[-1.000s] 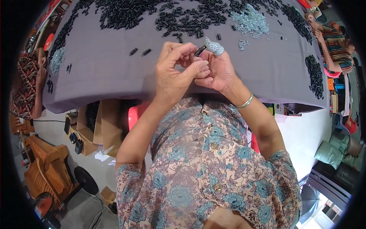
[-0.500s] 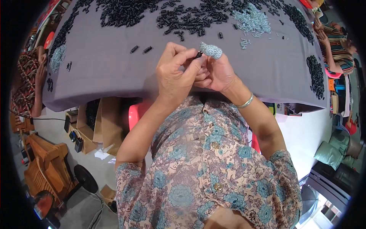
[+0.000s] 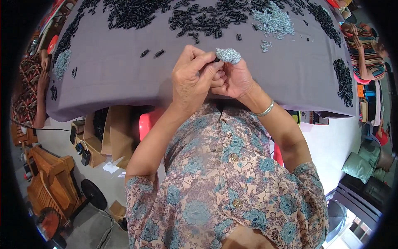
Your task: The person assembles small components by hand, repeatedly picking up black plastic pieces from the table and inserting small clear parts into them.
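Above the near part of the table, my two hands meet. Thumb and index finger of my left hand [image 3: 191,76] are pinched on a small black plastic piece [image 3: 217,59], mostly hidden by the fingers. My right hand [image 3: 237,79] has its fingers curled in against the left fingertips. A grey speckled knitted cover [image 3: 228,55] wraps its thumb, whose tip presses at the black piece. Beyond my hands, two loose black pieces [image 3: 159,53] lie on the grey tablecloth [image 3: 112,70], to the left. Another black piece [image 3: 239,37] lies farther off.
Heaps of black pieces [image 3: 207,20] and a pile of small shiny silvery parts [image 3: 273,20] cover the table's far side. People sit at both ends, a striped sleeve [image 3: 371,58] at right. Cardboard boxes [image 3: 118,133] and a red stool [image 3: 146,126] stand below the near edge.
My right thumb with its knitted cover has shifted slightly left, over the black piece, which shows less now. My left hand stays nearly in place.
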`<state>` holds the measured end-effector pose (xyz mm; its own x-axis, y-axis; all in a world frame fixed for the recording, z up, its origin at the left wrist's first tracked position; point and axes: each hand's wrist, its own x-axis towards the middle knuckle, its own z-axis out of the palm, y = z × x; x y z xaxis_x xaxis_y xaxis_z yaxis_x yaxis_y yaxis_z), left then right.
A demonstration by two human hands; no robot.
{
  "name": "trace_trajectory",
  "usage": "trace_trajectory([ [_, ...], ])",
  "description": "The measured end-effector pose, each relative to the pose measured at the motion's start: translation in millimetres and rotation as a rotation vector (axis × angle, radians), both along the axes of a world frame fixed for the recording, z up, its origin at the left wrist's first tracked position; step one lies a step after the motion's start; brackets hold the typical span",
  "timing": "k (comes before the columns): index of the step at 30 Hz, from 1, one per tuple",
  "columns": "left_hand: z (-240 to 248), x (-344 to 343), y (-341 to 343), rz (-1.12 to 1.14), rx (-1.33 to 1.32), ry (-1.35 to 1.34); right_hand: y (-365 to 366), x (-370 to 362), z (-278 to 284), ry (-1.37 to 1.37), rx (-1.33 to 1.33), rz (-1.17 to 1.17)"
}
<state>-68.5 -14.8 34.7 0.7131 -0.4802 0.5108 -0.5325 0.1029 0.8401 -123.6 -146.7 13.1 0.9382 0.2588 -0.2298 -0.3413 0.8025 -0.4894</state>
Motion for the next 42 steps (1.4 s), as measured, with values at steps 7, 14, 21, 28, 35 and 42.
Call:
trace_trajectory([
  [7, -1, 0, -1, -0.014, -0.044, 0.061, 14, 2, 4, -0.053, 0.055, -0.111],
  [14, -2, 7, 1, -0.026, 0.015, 0.207, 12, 4, 2, 0.01, -0.015, -0.111],
  [21, 1, 20, 7, -0.051, 0.049, 0.168, 0, 5, 7, -0.024, -0.013, -0.041],
  [28, -2, 82, 45, 0.487, 0.491, -0.39, -72, 9, 21, -0.106, -1.77, -0.718],
  [35, -13, 109, 71, 0.655, 0.74, -0.356, -79, 14, 10, -0.372, -2.223, -0.623],
  [42, -11, 109, 71, 0.598, 0.797, -0.286, -78, 14, 5, -0.426, -2.168, -0.548],
])
